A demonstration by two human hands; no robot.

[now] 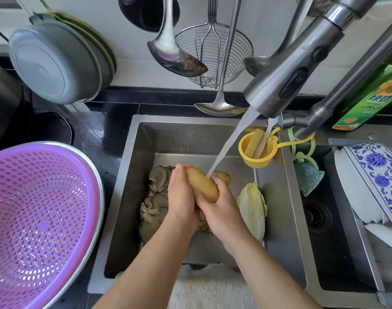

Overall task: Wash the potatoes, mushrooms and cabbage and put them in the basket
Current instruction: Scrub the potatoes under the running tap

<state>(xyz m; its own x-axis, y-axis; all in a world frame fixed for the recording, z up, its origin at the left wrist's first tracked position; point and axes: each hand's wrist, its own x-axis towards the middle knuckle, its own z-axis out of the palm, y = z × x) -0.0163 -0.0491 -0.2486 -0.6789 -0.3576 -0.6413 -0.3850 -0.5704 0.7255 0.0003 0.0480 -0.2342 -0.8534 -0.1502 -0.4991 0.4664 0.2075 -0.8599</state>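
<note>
Left hand (181,195) and right hand (217,208) grip potato (202,184), fingers curled round it, under faucet (286,79) stream. Mushrooms (156,192) lie left, cabbage (253,208) right, in sink (132,175).

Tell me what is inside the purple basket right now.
Nothing shows inside the purple basket: only its perforated mesh. The potato is held by both hands under the running water, and the mushrooms and cabbage lie in the sink. The basket's lower part is out of frame.
</note>
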